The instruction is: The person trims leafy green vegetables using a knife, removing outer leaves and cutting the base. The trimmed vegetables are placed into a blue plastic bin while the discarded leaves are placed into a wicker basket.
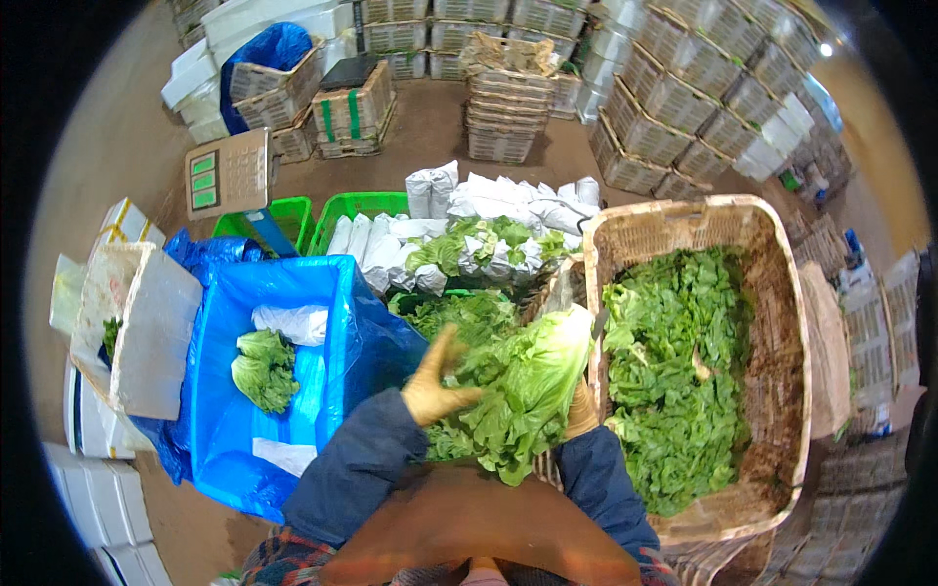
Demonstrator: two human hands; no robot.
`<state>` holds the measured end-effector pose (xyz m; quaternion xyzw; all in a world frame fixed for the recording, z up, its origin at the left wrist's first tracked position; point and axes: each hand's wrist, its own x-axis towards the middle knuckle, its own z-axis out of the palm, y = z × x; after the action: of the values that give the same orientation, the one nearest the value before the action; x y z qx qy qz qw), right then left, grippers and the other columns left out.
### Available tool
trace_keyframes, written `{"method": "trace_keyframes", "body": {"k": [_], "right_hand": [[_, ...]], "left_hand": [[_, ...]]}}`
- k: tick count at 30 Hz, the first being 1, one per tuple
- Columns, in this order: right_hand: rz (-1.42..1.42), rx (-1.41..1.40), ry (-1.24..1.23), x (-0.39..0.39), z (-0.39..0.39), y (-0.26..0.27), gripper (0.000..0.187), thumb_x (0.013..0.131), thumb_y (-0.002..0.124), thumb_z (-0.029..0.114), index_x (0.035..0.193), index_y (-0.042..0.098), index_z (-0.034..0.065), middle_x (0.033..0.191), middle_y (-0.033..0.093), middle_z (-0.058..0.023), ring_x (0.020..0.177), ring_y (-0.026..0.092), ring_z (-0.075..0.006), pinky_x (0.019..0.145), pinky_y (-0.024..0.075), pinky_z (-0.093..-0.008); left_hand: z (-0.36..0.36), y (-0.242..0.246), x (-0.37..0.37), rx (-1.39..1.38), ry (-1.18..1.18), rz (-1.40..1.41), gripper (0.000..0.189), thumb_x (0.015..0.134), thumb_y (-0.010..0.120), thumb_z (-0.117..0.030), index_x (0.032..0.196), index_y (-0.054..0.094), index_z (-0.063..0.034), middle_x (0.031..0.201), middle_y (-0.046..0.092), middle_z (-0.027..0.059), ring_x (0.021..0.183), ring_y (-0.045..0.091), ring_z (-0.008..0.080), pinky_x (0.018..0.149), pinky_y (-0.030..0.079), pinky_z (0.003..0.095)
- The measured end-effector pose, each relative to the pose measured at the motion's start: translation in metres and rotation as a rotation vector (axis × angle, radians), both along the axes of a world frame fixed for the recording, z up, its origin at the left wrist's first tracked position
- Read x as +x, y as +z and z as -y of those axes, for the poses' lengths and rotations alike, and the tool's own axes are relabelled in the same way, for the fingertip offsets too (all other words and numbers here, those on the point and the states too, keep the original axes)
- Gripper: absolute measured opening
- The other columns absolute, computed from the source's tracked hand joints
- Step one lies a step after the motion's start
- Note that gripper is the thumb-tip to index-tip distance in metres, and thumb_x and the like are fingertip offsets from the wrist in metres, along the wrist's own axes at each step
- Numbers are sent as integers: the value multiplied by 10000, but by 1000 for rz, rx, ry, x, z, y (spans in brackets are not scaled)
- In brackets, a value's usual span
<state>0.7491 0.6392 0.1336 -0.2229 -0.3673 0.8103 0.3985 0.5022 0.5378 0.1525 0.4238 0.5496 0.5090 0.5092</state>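
Note:
A large head of leafy lettuce (535,381) is held up before me, its pale base at the upper right and its leaves hanging down. My left hand (437,388), in a yellowish glove, is beside the leaves with thumb and fingers spread. My right hand (581,412), also gloved, supports the lettuce from behind and is mostly hidden by it. A dark, narrow blade-like piece (600,323) sticks out by the lettuce base; its lower part is hidden. Beneath lies a crate of loose greens (469,315).
On the left, a blue-lined bin (341,308) holds one lettuce (265,370) and white paper. At right stands a dirty plastic crate (788,322) of leaves. Paper-wrapped bundles (506,198) lie ahead, beside a digital scale display (229,174). Stacked crates (681,88) rise behind.

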Motion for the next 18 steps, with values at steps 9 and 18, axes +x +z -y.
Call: {"method": "trace_keyframes", "body": {"k": [9, 18], "right_hand": [[162, 74, 507, -129, 7, 42, 828, 791, 833, 500, 1374, 529, -3, 1221, 662, -113, 1079, 663, -241, 900, 562, -376], [521, 593, 350, -282, 76, 6, 610, 933, 735, 206, 1476, 465, 143, 1205, 585, -36, 973, 554, -128, 816, 476, -291]], "left_hand": [[68, 20, 2, -83, 179, -218, 1284, 623, 963, -270, 1577, 136, -38, 1590, 244, 208, 1490, 193, 316, 1231, 137, 435], [205, -50, -78, 217, 1194, 444, 619, 827, 785, -29, 1371, 491, 7, 1267, 646, 126, 1112, 653, 271, 936, 550, 401]]}}
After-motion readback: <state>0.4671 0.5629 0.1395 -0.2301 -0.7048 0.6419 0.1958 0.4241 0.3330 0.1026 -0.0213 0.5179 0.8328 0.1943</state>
